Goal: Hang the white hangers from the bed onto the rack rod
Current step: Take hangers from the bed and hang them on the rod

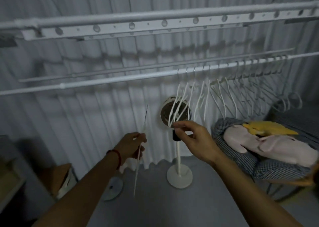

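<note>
A row of white hangers (224, 92) already hangs along the right half of the rack rod (120, 79). The left hand (133, 145) is closed around one more hanger (140, 150), seen edge-on, hook up, below the rod. The right hand (193, 138) pinches the bottom of the leftmost hung hanger (179, 104), its other fingers loosely spread. A standing fan (177, 149) is behind.

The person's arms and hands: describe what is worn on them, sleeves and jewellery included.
Both forearms are bare, with no sleeve in view up to the frame's lower edge. The left hand has a thin red string bracelet around its wrist. The right hand wears no glove; its wrist shows no band or watch. No rings can be made out on either hand in the dim light.
</note>
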The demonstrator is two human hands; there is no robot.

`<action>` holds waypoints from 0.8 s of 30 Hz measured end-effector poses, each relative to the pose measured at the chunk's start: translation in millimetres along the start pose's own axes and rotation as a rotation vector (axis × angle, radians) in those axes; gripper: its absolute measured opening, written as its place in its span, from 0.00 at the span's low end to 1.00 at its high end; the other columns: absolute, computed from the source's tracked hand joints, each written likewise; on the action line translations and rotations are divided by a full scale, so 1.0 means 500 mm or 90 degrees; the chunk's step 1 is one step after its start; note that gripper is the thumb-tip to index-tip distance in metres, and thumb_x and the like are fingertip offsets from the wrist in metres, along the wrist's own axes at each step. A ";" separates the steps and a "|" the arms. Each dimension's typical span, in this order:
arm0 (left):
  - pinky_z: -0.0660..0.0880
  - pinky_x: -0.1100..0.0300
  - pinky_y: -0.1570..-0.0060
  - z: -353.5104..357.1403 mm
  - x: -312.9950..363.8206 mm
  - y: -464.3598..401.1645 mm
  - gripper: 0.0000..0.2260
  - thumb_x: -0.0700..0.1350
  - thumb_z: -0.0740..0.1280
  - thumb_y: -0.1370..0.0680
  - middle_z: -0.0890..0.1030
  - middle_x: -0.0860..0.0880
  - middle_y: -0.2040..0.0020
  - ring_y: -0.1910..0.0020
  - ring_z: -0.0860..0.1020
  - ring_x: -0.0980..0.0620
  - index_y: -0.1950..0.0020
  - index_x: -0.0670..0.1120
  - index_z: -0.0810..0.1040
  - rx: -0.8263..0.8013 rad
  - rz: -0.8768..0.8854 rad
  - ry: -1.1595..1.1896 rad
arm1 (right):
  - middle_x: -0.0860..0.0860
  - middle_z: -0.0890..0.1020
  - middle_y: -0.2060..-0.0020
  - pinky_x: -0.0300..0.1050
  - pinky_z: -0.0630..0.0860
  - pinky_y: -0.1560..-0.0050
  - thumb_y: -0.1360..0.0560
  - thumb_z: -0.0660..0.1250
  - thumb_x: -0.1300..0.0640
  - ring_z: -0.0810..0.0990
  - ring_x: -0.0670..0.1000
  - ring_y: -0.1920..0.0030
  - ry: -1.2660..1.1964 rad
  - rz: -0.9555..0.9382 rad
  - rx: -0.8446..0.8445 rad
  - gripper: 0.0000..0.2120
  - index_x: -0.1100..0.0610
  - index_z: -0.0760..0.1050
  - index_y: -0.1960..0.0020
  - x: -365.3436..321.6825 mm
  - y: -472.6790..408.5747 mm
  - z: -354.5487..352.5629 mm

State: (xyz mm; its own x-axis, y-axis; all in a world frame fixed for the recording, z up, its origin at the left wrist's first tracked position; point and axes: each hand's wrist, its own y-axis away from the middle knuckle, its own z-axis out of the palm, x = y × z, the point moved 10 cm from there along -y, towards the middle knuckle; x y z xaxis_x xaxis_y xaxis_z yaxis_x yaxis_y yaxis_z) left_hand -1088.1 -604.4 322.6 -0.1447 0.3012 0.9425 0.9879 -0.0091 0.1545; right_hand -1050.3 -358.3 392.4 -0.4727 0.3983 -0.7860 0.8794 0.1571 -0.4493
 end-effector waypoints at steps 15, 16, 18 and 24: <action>0.70 0.63 0.76 0.042 0.312 -0.321 0.19 0.58 0.59 0.18 0.83 0.44 0.64 0.76 0.75 0.52 0.57 0.45 0.79 0.022 0.240 -0.149 | 0.46 0.82 0.45 0.45 0.81 0.55 0.20 0.68 0.52 0.82 0.45 0.48 0.085 0.013 0.081 0.09 0.47 0.81 0.40 0.027 -0.207 -0.036; 0.69 0.64 0.76 0.052 0.318 -0.341 0.20 0.58 0.59 0.18 0.84 0.44 0.64 0.76 0.75 0.52 0.56 0.45 0.79 0.018 0.250 -0.163 | 0.46 0.82 0.45 0.45 0.81 0.56 0.19 0.68 0.53 0.82 0.45 0.48 0.094 0.016 0.088 0.09 0.47 0.81 0.40 0.027 -0.215 -0.034; 0.70 0.65 0.75 0.072 0.320 -0.377 0.20 0.58 0.57 0.18 0.84 0.44 0.62 0.73 0.78 0.51 0.54 0.45 0.80 0.007 0.262 -0.187 | 0.44 0.82 0.44 0.43 0.82 0.51 0.19 0.67 0.53 0.81 0.43 0.47 0.125 0.021 0.105 0.10 0.47 0.81 0.39 0.028 -0.228 -0.031; 0.72 0.61 0.67 0.112 0.297 -0.451 0.17 0.56 0.56 0.17 0.82 0.47 0.60 0.62 0.81 0.48 0.58 0.51 0.77 -0.031 0.277 -0.205 | 0.43 0.81 0.43 0.33 0.79 0.49 0.19 0.66 0.55 0.79 0.37 0.46 0.179 0.035 0.125 0.10 0.50 0.81 0.38 0.033 -0.243 -0.022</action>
State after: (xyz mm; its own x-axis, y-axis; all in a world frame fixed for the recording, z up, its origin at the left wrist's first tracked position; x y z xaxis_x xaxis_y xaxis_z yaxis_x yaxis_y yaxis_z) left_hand -1329.1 -504.1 411.2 0.3093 0.5363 0.7853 0.9479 -0.2404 -0.2092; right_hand -1164.3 -360.7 438.7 -0.3678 0.6387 -0.6759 0.8625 -0.0374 -0.5047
